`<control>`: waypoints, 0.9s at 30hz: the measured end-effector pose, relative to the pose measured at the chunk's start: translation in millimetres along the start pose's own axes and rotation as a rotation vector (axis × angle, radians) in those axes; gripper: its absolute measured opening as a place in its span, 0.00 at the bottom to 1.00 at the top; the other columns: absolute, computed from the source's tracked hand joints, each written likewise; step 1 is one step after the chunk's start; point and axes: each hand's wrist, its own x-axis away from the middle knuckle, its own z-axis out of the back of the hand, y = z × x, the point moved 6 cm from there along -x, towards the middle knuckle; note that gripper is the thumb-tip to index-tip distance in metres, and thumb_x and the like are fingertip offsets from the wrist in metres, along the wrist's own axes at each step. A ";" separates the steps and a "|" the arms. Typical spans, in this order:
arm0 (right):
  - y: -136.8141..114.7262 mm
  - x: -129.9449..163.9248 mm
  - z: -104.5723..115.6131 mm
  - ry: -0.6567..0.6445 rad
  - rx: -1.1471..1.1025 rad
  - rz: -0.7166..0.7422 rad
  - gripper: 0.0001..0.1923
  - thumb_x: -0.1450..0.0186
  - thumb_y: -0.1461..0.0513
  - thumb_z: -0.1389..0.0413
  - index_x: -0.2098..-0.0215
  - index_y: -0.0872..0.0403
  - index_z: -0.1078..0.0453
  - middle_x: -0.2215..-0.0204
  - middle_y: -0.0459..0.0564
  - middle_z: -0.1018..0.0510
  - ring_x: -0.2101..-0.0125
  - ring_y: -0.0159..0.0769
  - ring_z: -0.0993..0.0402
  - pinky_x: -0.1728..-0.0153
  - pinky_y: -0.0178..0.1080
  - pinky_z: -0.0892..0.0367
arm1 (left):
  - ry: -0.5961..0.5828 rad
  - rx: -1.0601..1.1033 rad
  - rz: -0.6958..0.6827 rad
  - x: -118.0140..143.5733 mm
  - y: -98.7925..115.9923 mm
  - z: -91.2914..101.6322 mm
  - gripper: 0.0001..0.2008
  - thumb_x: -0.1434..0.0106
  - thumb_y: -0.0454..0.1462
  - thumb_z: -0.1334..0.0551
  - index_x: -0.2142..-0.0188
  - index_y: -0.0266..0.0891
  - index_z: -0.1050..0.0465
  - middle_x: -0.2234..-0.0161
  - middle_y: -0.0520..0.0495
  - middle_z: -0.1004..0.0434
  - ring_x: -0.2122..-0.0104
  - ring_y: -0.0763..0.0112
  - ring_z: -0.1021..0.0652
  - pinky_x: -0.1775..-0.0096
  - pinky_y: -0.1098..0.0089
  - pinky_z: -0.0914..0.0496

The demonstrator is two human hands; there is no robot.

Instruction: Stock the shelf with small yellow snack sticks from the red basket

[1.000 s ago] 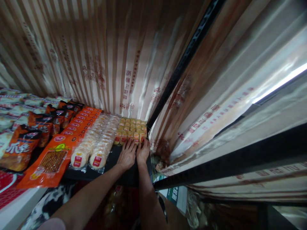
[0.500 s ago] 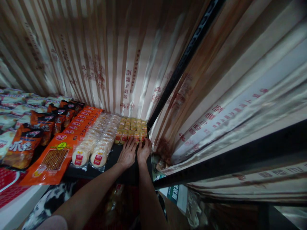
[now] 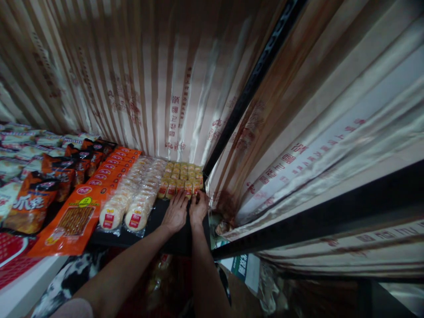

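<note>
Small yellow packaged snacks (image 3: 182,173) with red labels stand in close rows at the right end of a dark shelf (image 3: 155,229). My left hand (image 3: 176,214) lies against the front row, palm down, its fingers stretched forward and touching the packs. Beside it, my right hand (image 3: 198,210) is at the front right corner of the rows, thumb and curled fingers closed at a yellow snack pack (image 3: 196,184). The hand hides part of that pack. Just left of the rows are two lines of round white crackers (image 3: 135,220) in clear wrappers.
Orange snack bags (image 3: 76,216) overlap in a line further left, then black-and-orange bags (image 3: 31,205) and pale packs (image 3: 20,150). A pleated printed curtain (image 3: 159,79) hangs behind. A dark slanting post (image 3: 245,97) rises at the shelf's right corner. A red basket (image 3: 15,254) stands lower left.
My right fingers have curled in slightly at the corner pack. My left hand has barely moved, and the rows look the same.
</note>
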 end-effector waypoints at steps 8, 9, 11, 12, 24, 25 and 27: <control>0.5 0.5 -1.0 -0.014 -0.024 -0.023 0.16 0.38 0.61 0.55 0.57 0.59 0.31 0.62 0.57 0.29 0.59 0.40 0.36 0.55 0.41 0.39 | -0.005 0.022 0.002 -1.0 -0.1 1.2 0.24 0.43 0.29 0.49 0.45 0.27 0.40 0.40 0.36 0.45 0.38 0.57 0.49 0.41 0.53 0.47; 0.4 0.3 -0.6 -0.010 -0.025 -0.023 0.16 0.38 0.61 0.55 0.57 0.59 0.31 0.62 0.57 0.29 0.58 0.40 0.36 0.55 0.41 0.39 | -0.007 0.024 0.001 -0.9 0.2 1.7 0.24 0.43 0.29 0.49 0.45 0.27 0.39 0.40 0.35 0.45 0.38 0.57 0.49 0.41 0.53 0.47; 0.6 -0.1 0.5 0.006 -0.029 -0.025 0.16 0.38 0.61 0.56 0.58 0.59 0.31 0.61 0.58 0.30 0.58 0.40 0.36 0.55 0.41 0.39 | -0.005 0.032 -0.006 -0.3 1.0 3.4 0.24 0.43 0.29 0.49 0.46 0.28 0.39 0.40 0.35 0.45 0.38 0.57 0.49 0.42 0.52 0.47; 0.6 -0.4 1.1 0.015 -0.031 -0.024 0.16 0.38 0.61 0.56 0.58 0.58 0.31 0.60 0.58 0.30 0.58 0.40 0.36 0.54 0.41 0.39 | -0.001 0.039 -0.014 0.2 1.7 4.5 0.24 0.43 0.29 0.49 0.46 0.28 0.39 0.40 0.36 0.45 0.38 0.57 0.49 0.42 0.52 0.46; -21.2 28.6 20.5 0.001 -0.067 0.045 0.17 0.38 0.64 0.58 0.57 0.60 0.32 0.59 0.59 0.29 0.56 0.40 0.35 0.53 0.43 0.38 | 0.074 0.136 -0.097 7.9 7.0 16.2 0.16 0.41 0.29 0.50 0.56 0.31 0.30 0.43 0.36 0.39 0.40 0.60 0.44 0.42 0.56 0.42; -23.6 33.5 23.2 -0.009 -0.074 0.042 0.17 0.39 0.64 0.58 0.58 0.60 0.32 0.59 0.59 0.29 0.57 0.40 0.34 0.54 0.42 0.37 | 0.067 0.142 -0.092 9.9 8.4 17.0 0.15 0.40 0.30 0.49 0.56 0.30 0.29 0.43 0.36 0.39 0.40 0.59 0.43 0.43 0.56 0.42; -29.4 43.5 28.1 -0.032 -0.082 0.041 0.17 0.39 0.64 0.58 0.58 0.60 0.31 0.60 0.59 0.28 0.58 0.39 0.33 0.56 0.41 0.36 | 0.046 0.168 -0.091 16.4 12.3 17.9 0.15 0.39 0.32 0.48 0.55 0.31 0.30 0.44 0.36 0.38 0.41 0.60 0.42 0.44 0.56 0.40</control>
